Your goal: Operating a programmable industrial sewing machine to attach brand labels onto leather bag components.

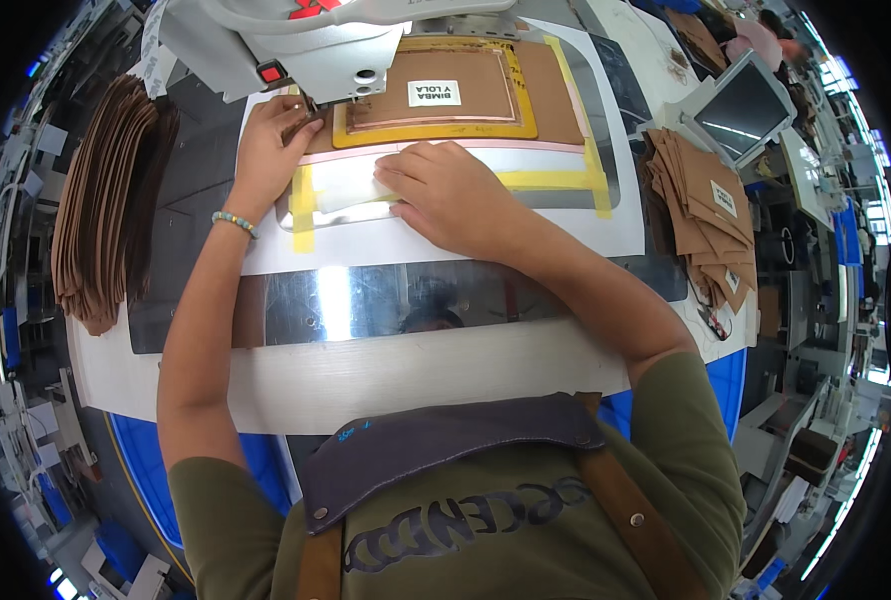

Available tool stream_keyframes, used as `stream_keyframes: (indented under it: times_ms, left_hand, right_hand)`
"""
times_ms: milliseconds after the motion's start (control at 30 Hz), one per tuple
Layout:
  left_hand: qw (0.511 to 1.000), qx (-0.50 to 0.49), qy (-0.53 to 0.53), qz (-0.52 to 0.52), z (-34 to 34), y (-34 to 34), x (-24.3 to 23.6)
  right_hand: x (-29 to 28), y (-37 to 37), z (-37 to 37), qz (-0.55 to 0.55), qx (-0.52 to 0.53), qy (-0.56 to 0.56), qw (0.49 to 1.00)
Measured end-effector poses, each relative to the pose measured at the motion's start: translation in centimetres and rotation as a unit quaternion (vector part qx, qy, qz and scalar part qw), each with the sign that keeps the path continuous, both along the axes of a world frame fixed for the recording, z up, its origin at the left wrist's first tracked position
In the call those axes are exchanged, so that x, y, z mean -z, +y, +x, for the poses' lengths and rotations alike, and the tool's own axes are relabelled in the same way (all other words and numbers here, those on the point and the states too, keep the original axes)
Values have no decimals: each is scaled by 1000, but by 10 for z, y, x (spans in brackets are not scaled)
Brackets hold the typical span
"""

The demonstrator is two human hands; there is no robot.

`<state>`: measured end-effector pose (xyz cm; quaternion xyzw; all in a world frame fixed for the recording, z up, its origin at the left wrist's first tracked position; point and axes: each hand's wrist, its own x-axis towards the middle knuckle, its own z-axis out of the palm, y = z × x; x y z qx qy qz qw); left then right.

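Observation:
My left hand (267, 150), a beaded bracelet at its wrist, is beside the sewing machine's needle area. Its thumb and fingertips draw together at the left end of a brown panel (558, 105); whatever is between them is too small to make out. My right hand (454, 200) lies on the clear template (351, 215) below the panel, fingers stretched to the left over a white strip. A yellow frame (446, 134) sits on the panel around a smaller brown piece with a white label (434, 93). Yellow tape (304, 205) runs along the template's edges.
The white sewing machine head (266, 45) overhangs my left hand. A tall stack of brown pieces (106, 200) stands at the left. More labelled brown pieces (701, 200) are piled at the right, near a tilted screen (744, 105). A shiny metal plate (416, 300) crosses the front.

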<state>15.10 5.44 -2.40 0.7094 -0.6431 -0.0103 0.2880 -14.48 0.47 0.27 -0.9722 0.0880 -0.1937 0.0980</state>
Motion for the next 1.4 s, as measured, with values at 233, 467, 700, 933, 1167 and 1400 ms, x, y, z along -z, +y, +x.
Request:
stream_keyframes:
  times_ms: [233,467,700,933,1167,1400]
  left_hand:
    - [998,-18,43,-36,-28,-13,-11]
    - [964,38,238,110,4,-13,-5]
    - [868,-62,488,-64,93,79,-22]
    - [867,-170,389,-260,60,303,-68]
    - [812,-351,372,-281,19,403,-48]
    - [747,-385,367,-398,23,433,-15]
  right_hand:
    - [9,-12,-1,42,36,-75,996]
    - [15,-19,0,78,35,-83,993]
    - [22,-23,2,94,25,-102,990]
    - [10,-26,-2,221,32,-91,971]
    - [-3,-15,-2,211,59,-101,970]
    - [-2,-26,-10,163,86,-148,972]
